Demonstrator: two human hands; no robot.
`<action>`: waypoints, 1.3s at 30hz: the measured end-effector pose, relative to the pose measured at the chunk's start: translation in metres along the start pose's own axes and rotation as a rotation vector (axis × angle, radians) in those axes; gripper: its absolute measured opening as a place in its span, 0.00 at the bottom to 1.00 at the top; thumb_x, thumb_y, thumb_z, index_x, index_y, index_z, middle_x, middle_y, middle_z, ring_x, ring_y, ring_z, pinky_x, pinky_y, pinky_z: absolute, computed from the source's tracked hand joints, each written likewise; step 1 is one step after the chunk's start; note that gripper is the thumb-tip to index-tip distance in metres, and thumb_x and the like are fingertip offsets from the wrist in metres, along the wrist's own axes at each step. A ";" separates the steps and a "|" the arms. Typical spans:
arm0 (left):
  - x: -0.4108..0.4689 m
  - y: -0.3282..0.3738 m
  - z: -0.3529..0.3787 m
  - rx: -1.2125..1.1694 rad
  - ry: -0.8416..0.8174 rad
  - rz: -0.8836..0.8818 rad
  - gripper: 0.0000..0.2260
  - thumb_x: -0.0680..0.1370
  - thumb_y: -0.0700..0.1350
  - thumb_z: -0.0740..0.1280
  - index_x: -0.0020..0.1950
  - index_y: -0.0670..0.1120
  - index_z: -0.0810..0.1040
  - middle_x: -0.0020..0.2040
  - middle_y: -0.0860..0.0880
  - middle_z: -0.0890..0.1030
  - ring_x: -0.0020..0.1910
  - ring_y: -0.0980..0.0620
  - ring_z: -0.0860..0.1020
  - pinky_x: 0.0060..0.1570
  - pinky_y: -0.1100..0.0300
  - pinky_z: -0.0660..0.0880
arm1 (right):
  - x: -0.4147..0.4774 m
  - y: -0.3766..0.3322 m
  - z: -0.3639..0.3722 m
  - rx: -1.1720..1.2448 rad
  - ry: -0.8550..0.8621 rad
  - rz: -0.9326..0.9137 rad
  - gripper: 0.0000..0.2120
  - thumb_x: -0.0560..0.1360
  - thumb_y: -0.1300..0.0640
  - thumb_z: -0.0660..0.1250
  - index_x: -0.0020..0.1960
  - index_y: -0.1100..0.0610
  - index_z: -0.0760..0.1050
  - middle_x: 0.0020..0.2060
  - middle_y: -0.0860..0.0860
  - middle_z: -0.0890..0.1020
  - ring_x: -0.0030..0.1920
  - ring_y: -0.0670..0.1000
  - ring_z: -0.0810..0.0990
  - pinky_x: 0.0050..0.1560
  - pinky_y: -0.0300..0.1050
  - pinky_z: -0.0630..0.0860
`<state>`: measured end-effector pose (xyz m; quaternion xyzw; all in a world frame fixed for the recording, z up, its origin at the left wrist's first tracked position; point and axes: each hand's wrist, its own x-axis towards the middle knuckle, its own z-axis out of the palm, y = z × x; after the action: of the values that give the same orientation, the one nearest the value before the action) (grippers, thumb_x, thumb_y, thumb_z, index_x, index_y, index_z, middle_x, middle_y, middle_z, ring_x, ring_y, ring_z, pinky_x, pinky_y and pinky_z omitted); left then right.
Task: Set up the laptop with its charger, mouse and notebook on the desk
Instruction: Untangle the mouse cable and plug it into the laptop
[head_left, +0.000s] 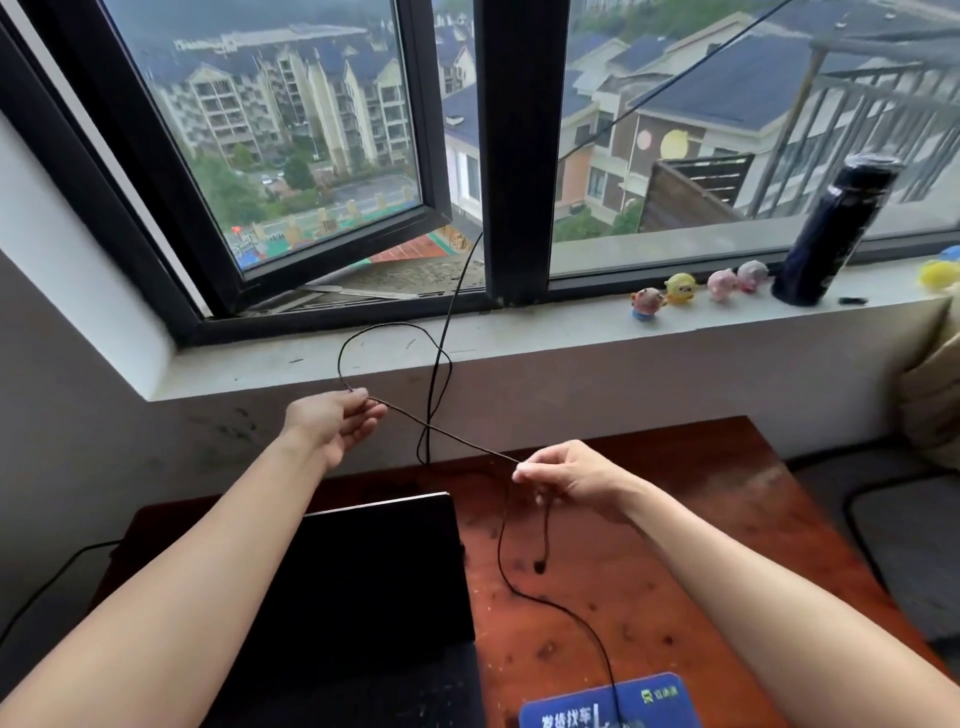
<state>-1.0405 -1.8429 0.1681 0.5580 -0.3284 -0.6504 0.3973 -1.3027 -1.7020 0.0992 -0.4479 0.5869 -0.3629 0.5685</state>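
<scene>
A thin black cable (447, 435) is stretched taut between my two hands above the reddish wooden desk (675, 545). My left hand (337, 418) pinches it near the window sill, where it loops upward. My right hand (566, 475) pinches it over the desk, and its plug end (540, 566) dangles below. An open black laptop (374, 582) stands on the desk's left half, partly behind my left forearm. A blue mouse pad (608, 701) lies at the bottom edge, and another black cord (561, 603) runs down onto it.
On the white window sill (519, 332) stand a dark flask (831, 234) and several small toy figures (696, 288). The left window pane hangs open, with a cable running out. A cushion (935, 395) and a dark cable lie to the right.
</scene>
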 end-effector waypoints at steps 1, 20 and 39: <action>0.003 -0.007 -0.004 -0.015 0.041 -0.013 0.05 0.78 0.34 0.63 0.43 0.40 0.75 0.35 0.44 0.80 0.26 0.53 0.82 0.25 0.65 0.78 | -0.003 0.008 -0.007 -0.077 0.042 0.006 0.06 0.76 0.57 0.69 0.42 0.58 0.81 0.27 0.50 0.76 0.25 0.43 0.72 0.27 0.35 0.65; -0.037 -0.060 -0.027 0.892 0.482 0.419 0.32 0.72 0.44 0.70 0.73 0.40 0.63 0.71 0.39 0.64 0.70 0.39 0.63 0.70 0.49 0.61 | -0.044 0.101 -0.009 -0.200 0.330 0.166 0.10 0.72 0.55 0.74 0.44 0.55 0.74 0.26 0.53 0.80 0.23 0.48 0.74 0.26 0.38 0.67; -0.157 -0.325 -0.077 1.542 -0.045 0.422 0.13 0.71 0.39 0.72 0.55 0.39 0.81 0.56 0.42 0.80 0.55 0.41 0.78 0.52 0.48 0.78 | -0.076 0.199 0.086 -1.237 -0.043 -0.079 0.11 0.75 0.48 0.64 0.51 0.51 0.81 0.49 0.51 0.75 0.55 0.56 0.73 0.38 0.49 0.68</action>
<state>-1.0040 -1.5509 -0.0550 0.5885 -0.7920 -0.1622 0.0075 -1.2433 -1.5564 -0.0685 -0.7230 0.6600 0.0329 0.2015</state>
